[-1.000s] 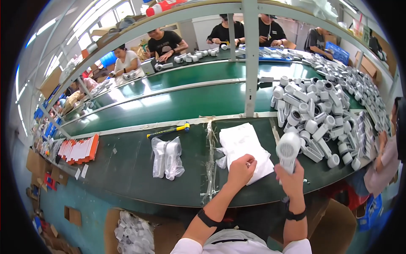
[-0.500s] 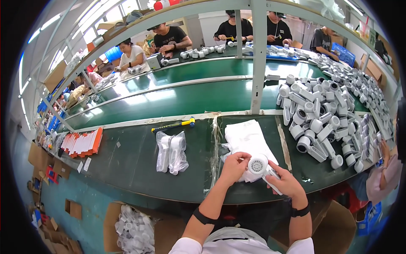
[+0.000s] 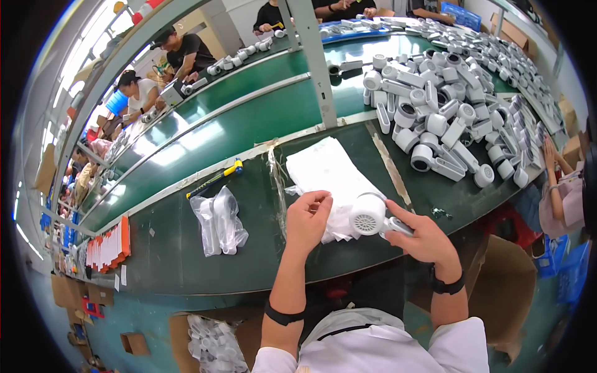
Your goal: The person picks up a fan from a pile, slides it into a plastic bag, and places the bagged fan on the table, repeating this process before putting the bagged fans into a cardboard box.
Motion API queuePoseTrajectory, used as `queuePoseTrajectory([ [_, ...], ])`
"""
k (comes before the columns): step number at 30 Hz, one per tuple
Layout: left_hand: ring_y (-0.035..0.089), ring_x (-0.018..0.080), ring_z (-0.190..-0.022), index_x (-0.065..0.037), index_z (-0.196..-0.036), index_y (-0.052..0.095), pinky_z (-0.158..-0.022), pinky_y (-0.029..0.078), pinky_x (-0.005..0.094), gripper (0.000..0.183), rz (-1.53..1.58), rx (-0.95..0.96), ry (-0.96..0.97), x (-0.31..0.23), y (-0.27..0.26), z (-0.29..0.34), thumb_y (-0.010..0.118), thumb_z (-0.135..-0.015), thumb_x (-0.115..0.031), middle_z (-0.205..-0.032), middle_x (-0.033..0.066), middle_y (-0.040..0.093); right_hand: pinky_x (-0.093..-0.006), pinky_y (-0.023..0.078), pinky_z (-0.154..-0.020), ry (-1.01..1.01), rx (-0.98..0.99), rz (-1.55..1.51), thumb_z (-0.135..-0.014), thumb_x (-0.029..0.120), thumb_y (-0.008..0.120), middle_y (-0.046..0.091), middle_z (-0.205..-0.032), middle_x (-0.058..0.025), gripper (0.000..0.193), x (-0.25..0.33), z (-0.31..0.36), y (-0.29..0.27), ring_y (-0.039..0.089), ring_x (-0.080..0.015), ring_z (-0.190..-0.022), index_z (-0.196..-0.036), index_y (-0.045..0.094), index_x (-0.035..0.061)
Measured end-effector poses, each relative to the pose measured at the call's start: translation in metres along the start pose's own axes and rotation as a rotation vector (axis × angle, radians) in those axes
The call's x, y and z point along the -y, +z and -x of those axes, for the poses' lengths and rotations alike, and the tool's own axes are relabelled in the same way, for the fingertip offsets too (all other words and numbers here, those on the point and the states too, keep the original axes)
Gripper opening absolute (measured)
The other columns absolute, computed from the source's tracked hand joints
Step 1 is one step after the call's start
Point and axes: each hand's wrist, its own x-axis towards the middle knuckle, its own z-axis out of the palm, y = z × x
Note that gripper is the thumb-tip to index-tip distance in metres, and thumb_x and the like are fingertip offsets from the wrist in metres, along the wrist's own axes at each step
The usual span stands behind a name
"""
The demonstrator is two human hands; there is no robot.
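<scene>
In my right hand (image 3: 426, 236) is a white hair dryer (image 3: 368, 214), gripped by its handle, with its round grille facing me. The dryer's head is over the near right part of a stack of thin white bags (image 3: 323, 163). My left hand (image 3: 306, 217) is at the left edge of the stack, its thumb and fingertips pinched together. Whether a bag edge or anything else is between them I cannot make out. Left of the stack, two items in clear plastic bags (image 3: 219, 222) lie side by side. A yellow and black hammer (image 3: 214, 179) rests behind them.
A large heap of white and grey dryers (image 3: 435, 118) covers the right side. Orange and white cards (image 3: 107, 245) stand at the far left. Below the bench edge is a carton of bagged pieces (image 3: 214, 342). A metal post (image 3: 318, 81) rises behind the bags. Co-workers sit beyond the green belt.
My view has turned to the right. The dryer's grille has tipped down toward me, and my left hand has come away from its head to the bags' left edge.
</scene>
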Motion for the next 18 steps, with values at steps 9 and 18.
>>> queuePoseTrajectory([
  [9, 0.057, 0.0066, -0.065, 0.001, -0.096, 0.067, -0.061, 0.046, 0.0215, 0.016, -0.108, 0.107, 0.050, 0.001, 0.029, 0.007, 0.068, -0.086, -0.011, -0.076, 0.0020, 0.066, -0.0227, 0.045, -0.053, 0.091, 0.057, -0.257, -0.084, 0.010, 0.064, 0.062, -0.077, -0.0039, 0.069, -0.001, 0.026, -0.018, 0.055, -0.0079, -0.061, -0.147, 0.035, 0.0093],
  [18, 0.067, 0.0252, -0.070, 0.000, -0.094, 0.066, -0.065, 0.051, 0.0330, 0.019, -0.260, 0.077, 0.117, 0.004, 0.048, 0.008, 0.062, -0.089, -0.018, -0.077, 0.0150, 0.068, -0.0248, 0.046, -0.050, 0.042, -0.095, -0.702, -0.080, -0.001, 0.065, 0.063, -0.086, -0.0076, 0.070, -0.016, 0.042, -0.010, 0.060, -0.0115, -0.063, -0.143, 0.037, 0.0029],
])
